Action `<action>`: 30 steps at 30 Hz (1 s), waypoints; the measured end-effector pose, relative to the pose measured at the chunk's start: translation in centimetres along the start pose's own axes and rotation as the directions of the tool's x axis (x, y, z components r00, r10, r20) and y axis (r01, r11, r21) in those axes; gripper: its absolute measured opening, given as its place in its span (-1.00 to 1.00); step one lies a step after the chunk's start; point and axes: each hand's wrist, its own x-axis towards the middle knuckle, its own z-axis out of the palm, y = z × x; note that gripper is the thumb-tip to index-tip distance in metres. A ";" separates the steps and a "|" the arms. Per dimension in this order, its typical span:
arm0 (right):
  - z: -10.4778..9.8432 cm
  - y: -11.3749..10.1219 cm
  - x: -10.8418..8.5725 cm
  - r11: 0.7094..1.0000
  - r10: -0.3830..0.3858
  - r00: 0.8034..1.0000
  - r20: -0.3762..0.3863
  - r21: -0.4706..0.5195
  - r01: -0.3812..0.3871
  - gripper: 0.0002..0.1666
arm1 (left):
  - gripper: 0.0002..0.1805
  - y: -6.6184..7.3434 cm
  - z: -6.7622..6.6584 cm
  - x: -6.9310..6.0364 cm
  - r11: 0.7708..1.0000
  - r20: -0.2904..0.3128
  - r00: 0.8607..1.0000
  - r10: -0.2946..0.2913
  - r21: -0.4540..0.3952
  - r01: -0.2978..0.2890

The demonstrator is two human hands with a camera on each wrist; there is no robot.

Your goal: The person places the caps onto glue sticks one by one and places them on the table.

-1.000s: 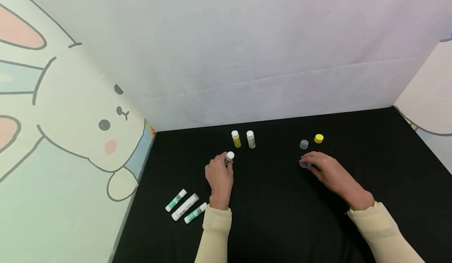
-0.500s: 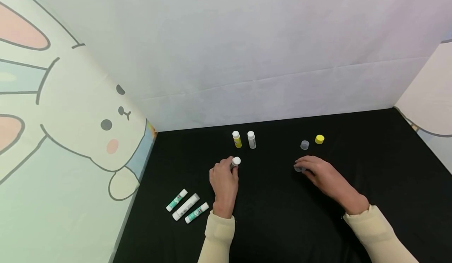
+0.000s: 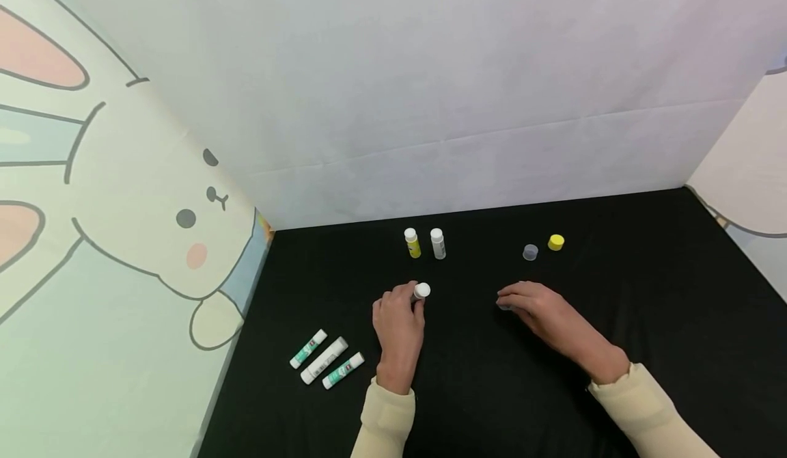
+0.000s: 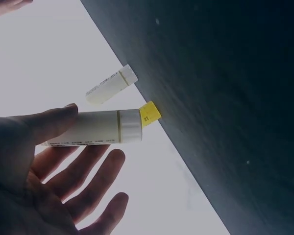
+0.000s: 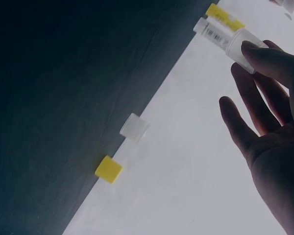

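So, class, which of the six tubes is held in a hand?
The white tube gripped by the left hand. Only it is held: the yellow tube and second white tube stand untouched behind it, while three tubes lie on their sides.

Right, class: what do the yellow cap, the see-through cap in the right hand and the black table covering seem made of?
Yellow cap: probably opaque plastic, smooth, judging by its even colour.
See-through cap: likely thin, smooth translucent plastic; light passes through its milky wall.
Black table covering: perhaps matt cloth; it looks dull and faintly creased, though no weave is visible.
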 end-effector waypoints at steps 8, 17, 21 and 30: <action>0.6 -0.3 0.1 0.997 -0.069 0.997 -0.024 0.031 0.070 -0.60 | -0.68 0.3 -0.2 -0.6 1.000 0.006 1.000 0.006 -0.009 -0.006; 0.9 -0.6 0.2 0.992 -0.120 0.991 -0.059 0.021 0.122 -0.37 | -0.68 0.5 -0.6 -1.2 1.000 0.040 0.999 0.002 -0.026 -0.001; 1.0 -1.0 0.5 0.989 -0.145 0.986 -0.078 0.006 0.146 -0.42 | -0.67 0.6 -0.5 -1.4 1.000 0.051 0.999 0.015 -0.020 -0.014; 1.4 -1.9 1.5 0.981 -0.195 0.976 -0.098 -0.027 0.193 -0.41 | -0.65 0.8 -0.2 -2.1 0.996 -0.005 0.996 0.088 0.020 -0.088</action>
